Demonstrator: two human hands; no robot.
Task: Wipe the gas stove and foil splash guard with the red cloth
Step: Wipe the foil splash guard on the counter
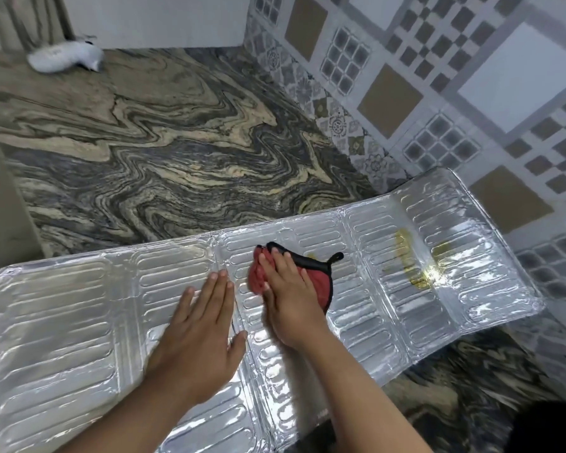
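The foil splash guard lies flat on the marbled counter, unfolded into several ribbed panels. A yellow greasy smear marks its right-hand panels. The red cloth with black trim sits on the middle panel, and my right hand presses down on it with the fingers laid over the bunched fabric. Just to its left, my left hand rests flat on the foil with straight fingers, holding the guard down. The gas stove is out of view.
The marbled stone counter stretches behind the guard to a white wall. A white crumpled bag or cloth lies at the far left corner. Patterned wall tiles rise on the right. A dark object sits at the bottom right.
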